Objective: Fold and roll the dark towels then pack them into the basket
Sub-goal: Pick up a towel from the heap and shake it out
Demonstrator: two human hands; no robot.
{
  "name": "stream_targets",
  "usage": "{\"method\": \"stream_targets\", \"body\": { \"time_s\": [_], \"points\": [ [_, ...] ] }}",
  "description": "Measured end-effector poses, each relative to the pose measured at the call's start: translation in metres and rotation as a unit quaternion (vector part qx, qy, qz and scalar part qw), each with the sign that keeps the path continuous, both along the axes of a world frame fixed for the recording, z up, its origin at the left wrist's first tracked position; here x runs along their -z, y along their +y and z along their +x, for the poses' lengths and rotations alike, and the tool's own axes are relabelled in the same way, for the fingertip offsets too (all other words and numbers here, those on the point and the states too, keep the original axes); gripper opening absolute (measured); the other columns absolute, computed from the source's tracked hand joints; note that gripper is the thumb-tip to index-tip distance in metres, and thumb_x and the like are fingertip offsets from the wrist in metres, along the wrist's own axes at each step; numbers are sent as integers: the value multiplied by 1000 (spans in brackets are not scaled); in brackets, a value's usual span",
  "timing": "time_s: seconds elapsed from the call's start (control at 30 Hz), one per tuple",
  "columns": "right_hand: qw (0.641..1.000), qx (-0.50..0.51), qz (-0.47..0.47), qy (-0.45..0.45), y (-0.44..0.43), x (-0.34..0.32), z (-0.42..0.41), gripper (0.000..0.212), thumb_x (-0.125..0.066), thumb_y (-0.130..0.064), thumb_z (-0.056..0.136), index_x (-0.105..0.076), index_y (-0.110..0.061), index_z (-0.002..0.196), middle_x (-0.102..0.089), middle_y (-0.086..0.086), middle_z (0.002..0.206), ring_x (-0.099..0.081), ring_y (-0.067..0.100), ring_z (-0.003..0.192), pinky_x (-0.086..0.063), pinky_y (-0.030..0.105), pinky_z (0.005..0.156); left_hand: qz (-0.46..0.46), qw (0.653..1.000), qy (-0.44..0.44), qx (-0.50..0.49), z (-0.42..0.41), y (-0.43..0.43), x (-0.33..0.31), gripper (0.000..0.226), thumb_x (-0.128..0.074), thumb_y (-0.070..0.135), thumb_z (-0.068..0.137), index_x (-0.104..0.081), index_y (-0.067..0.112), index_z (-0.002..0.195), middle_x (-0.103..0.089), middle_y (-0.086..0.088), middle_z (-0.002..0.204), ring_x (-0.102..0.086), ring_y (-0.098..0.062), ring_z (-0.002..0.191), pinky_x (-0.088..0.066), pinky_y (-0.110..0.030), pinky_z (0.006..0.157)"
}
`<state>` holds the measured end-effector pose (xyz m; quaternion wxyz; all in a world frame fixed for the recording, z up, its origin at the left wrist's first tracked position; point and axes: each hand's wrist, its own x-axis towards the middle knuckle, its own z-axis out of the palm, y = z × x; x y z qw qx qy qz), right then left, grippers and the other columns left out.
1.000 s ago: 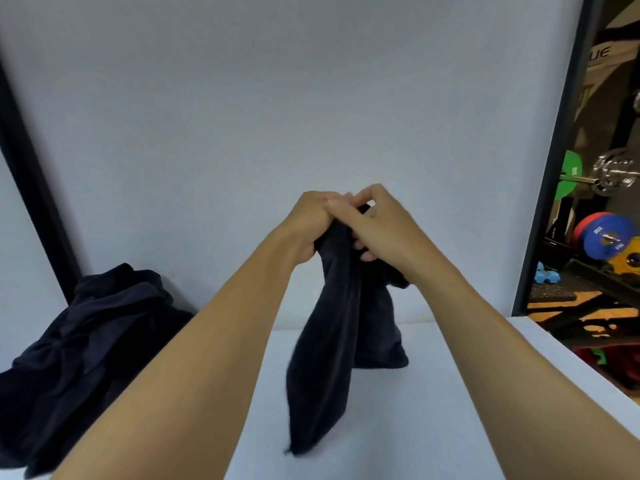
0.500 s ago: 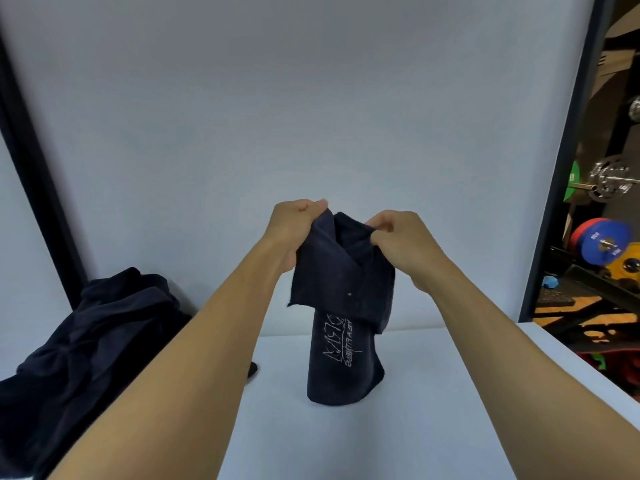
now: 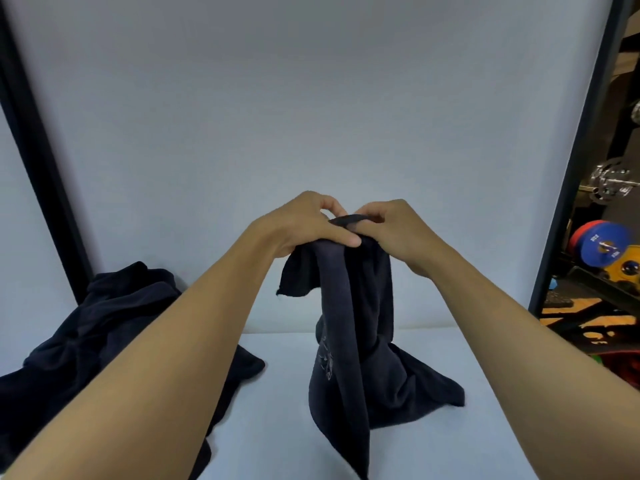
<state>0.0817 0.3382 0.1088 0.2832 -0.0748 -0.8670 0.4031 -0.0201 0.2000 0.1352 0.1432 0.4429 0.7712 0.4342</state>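
Nearest, both forearms reach in from 7 and 5 o'clock over the white bench [image 3: 277, 427]. Bare surface shows between them at 6 o'clock and to the right of the hanging cloth. The dark towel [image 3: 349, 323] hangs at the middle. Its lower end lies crumpled on the bench and spreads toward 4 o'clock, and one loose corner sticks out at 9 o'clock just under the hands. Pale stitched lettering runs down its front fold.

The left hand [image 3: 304, 226] and right hand [image 3: 398, 233] touch at the towel's top. The left fingers [image 3: 341, 233] are pressed down on the bunched edge, and the right fingers [image 3: 372, 216] are curled and pinching the same edge.

At 8 o'clock a pile of dark towels [image 3: 104, 327] lies heaped on the bench against the backdrop, partly under the left forearm, well apart from the held towel.

The bench's far edge meets a plain white backdrop [image 3: 311, 116], framed by a black post [image 3: 38, 174] at 9 o'clock and another [image 3: 571, 168] at 3 o'clock. Beyond the right post stand coloured weight plates [image 3: 604, 242].
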Motion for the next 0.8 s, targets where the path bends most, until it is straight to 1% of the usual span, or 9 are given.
{"method": "stream_targets", "body": {
  "time_s": [0.1,0.23,0.27,0.33,0.4,0.5,0.6,0.7,0.8],
  "points": [
    [998,48,-15,33,10,3,-5,18,-57,-23,91,-70,-13,83,-70,8,85,-63,22,78,-49,35,70,-98,993,58,-38,-14,-8,13,21,-79,15,76,-72,5,93,-75,-11,89,-71,-25,84,-59,-39,80],
    [984,166,66,13,26,5,-1,12,-56,-21,91,-64,-14,84,-65,2,84,-61,23,85,-43,30,64,84,991,44,-95,-25,-8,16,24,-64,20,90,-65,-4,93,-67,-7,82,-60,-19,76,-48,-34,72],
    [986,138,91,8,24,3,0,8,-62,-20,87,-64,-18,94,-66,0,95,-62,20,94,-46,30,72,115,987,59,-94,-24,-6,14,20,-64,20,90,-65,0,89,-66,-5,79,-60,-18,74,-48,-34,70],
    [998,11,63,13,5,-8,1,47,-74,-19,80,-57,-30,122,-60,-8,116,-60,9,105,-47,25,86,145,983,91,-73,-15,2,11,8,-66,19,84,-70,12,82,-69,-3,76,-63,-18,72,-53,-37,69],
    [998,-43,56,-1,-6,-20,-2,65,-79,-20,76,-50,-34,132,-59,-8,113,-62,7,99,-49,22,85,161,979,103,-72,-3,10,11,3,-68,16,77,-70,18,78,-71,-5,75,-67,-18,70,-57,-41,70],
    [996,-16,85,-23,-1,-27,-2,23,-71,-20,84,-67,-13,106,-70,11,99,-67,20,86,-51,32,79,177,982,7,-64,-5,7,11,24,-79,22,75,-68,19,96,-74,-2,88,-72,-16,80,-60,-36,73],
    [999,14,-14,30,12,-25,5,21,-58,-24,95,-69,-7,97,-73,12,96,-70,25,86,-55,37,80,5,997,-73,16,-12,-12,17,41,-83,21,74,-68,14,112,-76,-2,100,-73,-18,92,-58,-33,82],
    [989,75,-98,83,31,-23,11,19,-54,-22,95,-70,-11,94,-73,7,93,-70,21,82,-56,37,78,-150,988,-20,10,-24,-20,34,32,-81,12,75,-72,7,106,-76,-6,99,-73,-21,93,-57,-37,88],
    [978,150,-118,83,61,-14,15,17,-55,-20,86,-65,-8,80,-69,9,82,-64,25,75,-51,38,68,-194,978,39,-63,-48,-26,51,24,-79,16,78,-74,6,99,-75,-9,95,-71,-25,90,-57,-41,88]
  ]
}}
